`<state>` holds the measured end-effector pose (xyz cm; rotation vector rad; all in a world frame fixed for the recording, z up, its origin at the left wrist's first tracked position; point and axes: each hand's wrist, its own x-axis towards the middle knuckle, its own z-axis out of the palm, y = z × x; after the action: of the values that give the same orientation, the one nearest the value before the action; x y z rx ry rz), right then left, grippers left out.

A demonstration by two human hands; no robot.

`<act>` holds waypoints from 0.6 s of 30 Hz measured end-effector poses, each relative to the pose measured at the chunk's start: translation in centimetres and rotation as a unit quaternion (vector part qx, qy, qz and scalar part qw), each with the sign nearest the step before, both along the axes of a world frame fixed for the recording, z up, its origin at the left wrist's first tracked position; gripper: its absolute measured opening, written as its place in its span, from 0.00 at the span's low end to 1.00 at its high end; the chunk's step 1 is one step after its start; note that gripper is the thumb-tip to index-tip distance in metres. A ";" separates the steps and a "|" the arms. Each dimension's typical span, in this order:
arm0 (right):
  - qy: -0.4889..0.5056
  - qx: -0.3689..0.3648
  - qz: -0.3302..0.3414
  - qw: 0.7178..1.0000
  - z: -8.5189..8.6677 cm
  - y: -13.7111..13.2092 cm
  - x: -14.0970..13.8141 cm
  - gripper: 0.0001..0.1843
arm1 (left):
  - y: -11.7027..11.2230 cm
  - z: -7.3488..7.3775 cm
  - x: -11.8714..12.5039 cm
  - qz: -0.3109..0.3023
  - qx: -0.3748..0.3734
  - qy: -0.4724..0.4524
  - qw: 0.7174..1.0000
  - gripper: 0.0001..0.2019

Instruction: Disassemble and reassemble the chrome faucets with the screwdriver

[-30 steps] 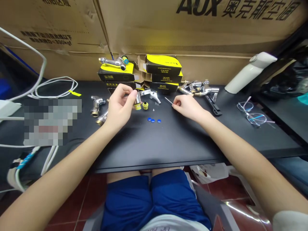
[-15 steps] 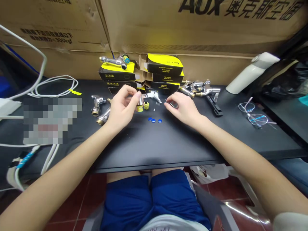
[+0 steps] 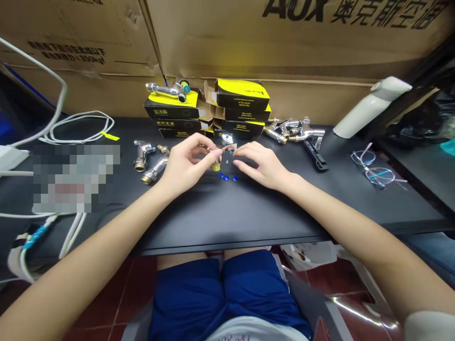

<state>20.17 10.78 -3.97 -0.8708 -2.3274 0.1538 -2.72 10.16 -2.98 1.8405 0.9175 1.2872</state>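
My left hand (image 3: 186,163) pinches a small chrome tap part (image 3: 217,152) with a yellow plastic end (image 3: 215,166), held just above the black table (image 3: 227,213). My right hand (image 3: 259,163) has its fingers curled and meets the left hand at that part; whether it still holds the thin metal pin is hidden. Three small blue caps (image 3: 227,177) lie on the table right under both hands. A chrome lever handle (image 3: 226,138) lies just behind the fingers.
Stacked yellow-and-black boxes (image 3: 241,102) stand at the back, a chrome tap (image 3: 167,90) on the left stack. Tap bodies (image 3: 149,161) lie left, more chrome parts (image 3: 295,130) right, then a black tool (image 3: 316,156), glasses (image 3: 373,168), a white bottle (image 3: 369,106). White cables (image 3: 81,128) far left.
My right hand has moved left across the table, from beside the chrome parts to my left hand. My left hand has dropped slightly with the part.
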 end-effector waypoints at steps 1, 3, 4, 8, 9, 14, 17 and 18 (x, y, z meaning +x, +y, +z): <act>0.000 -0.002 0.002 1.000 0.0 0.0 0.0 0.11 | -0.1 0.0 0.0 -0.005 -0.002 0.005 1.000 0.11; 0.001 -0.007 0.004 1.000 -0.1 -0.1 -0.1 0.11 | -0.3 0.1 0.1 -0.007 -0.006 0.008 1.000 0.11; 0.002 -0.007 0.003 1.000 -0.1 -0.2 -0.1 0.11 | -0.3 0.1 0.1 -0.007 -0.008 0.007 1.000 0.11; 0.007 -0.004 0.002 1.000 -0.1 -0.2 -0.1 0.10 | -0.3 0.0 0.0 -0.005 -0.009 0.004 1.000 0.12; 0.009 -0.002 0.005 1.000 -0.1 -0.2 -0.1 0.10 | -0.3 0.0 0.0 -0.001 -0.007 0.008 1.000 0.12; 0.028 0.022 0.018 0.999 -0.4 0.2 -0.1 0.08 | -0.2 0.0 -0.1 0.025 0.029 0.040 0.998 0.17; 0.034 0.037 0.022 0.999 -0.5 0.3 -0.1 0.07 | 0.0 0.1 -0.2 0.019 0.032 0.041 0.998 0.17; 0.035 0.040 0.022 0.998 -0.4 0.3 -0.1 0.07 | 0.0 0.1 -0.2 0.015 0.027 0.035 0.999 0.17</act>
<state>20.09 11.08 -4.42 -0.7642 -2.2719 0.1083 -2.94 10.17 -2.86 1.9318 0.9605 1.2839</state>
